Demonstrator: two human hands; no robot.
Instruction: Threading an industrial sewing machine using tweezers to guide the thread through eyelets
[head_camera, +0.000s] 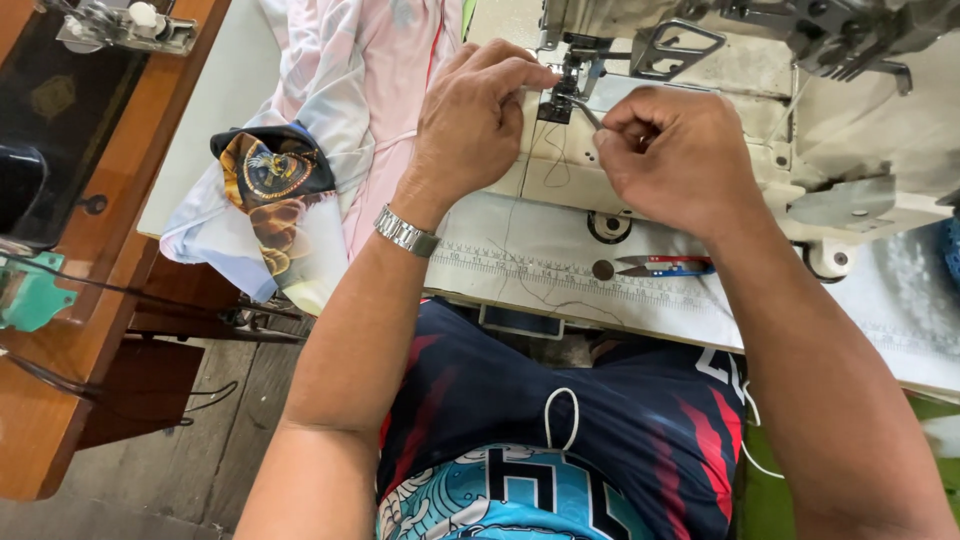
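- We see our left hand (475, 110) raised at the needle area (562, 92) of a cream industrial sewing machine (850, 130), forefinger and thumb pressed together just beside the presser foot; whether that grip has hold of a thread we cannot tell, since it is too fine to make out.
- A metal wristwatch (405, 232) sits on the left wrist.
- Our right hand (675, 160) is curled into a closed grip around a thin metal tool, apparently tweezers (588, 113), whose tip points up and left toward the needle area.
- The two hands are near each other, with the needle area between them.
- The machine stands on a pale tabletop (560, 265) with a measuring scale along its front edge.
- Small thread snips (665, 265) with red and blue handles lie on the tabletop just below the right hand, beside a round dark button-like disc (602, 269).
- To the left, pink and white fabric (370, 90) is heaped on the tabletop, and a dark printed cloth (275, 175) lies against its lower left part.
- At far left a wooden table (90, 330) carries a black sewing machine (50, 110).
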